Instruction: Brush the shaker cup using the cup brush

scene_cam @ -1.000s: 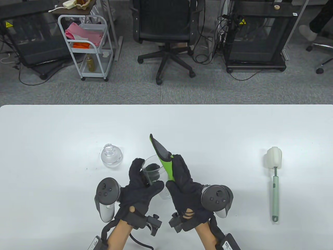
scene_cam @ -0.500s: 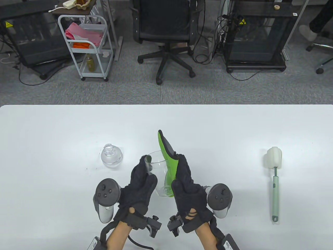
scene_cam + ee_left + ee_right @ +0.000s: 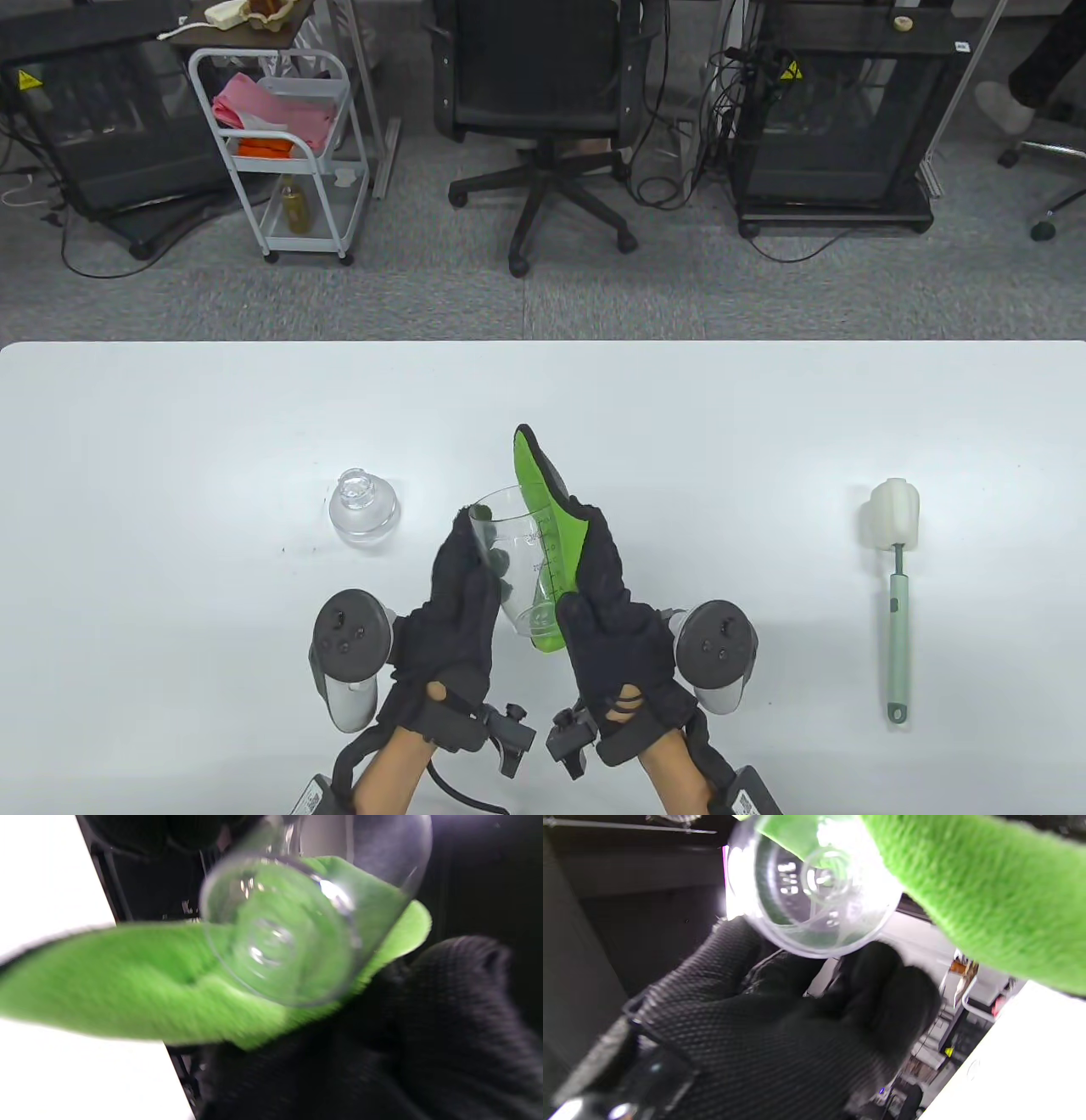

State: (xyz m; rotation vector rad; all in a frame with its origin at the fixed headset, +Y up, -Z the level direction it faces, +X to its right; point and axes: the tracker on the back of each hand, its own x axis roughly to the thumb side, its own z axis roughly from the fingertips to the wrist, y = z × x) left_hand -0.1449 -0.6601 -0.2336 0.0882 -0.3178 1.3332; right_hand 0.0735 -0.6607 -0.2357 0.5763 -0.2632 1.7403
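Note:
My left hand (image 3: 462,581) grips the clear shaker cup (image 3: 522,552) from its left side and holds it tilted above the table, mouth away from me. My right hand (image 3: 598,594) presses a green cloth (image 3: 543,501) against the cup's right side and under its base. In the left wrist view the cup's base (image 3: 280,938) lies on the cloth (image 3: 106,984). In the right wrist view the base (image 3: 814,887) sits beside the cloth (image 3: 967,887). The cup brush (image 3: 895,586), with a white sponge head and pale green handle, lies untouched on the table at the right.
A clear domed lid (image 3: 363,507) stands on the white table (image 3: 170,441) left of the hands. Beyond the far edge are an office chair (image 3: 534,102) and a white cart (image 3: 284,153).
The cup has tipped and turned in my left hand. The green cloth has swung from leaning left to standing along the cup's right side and has slid down under its base.

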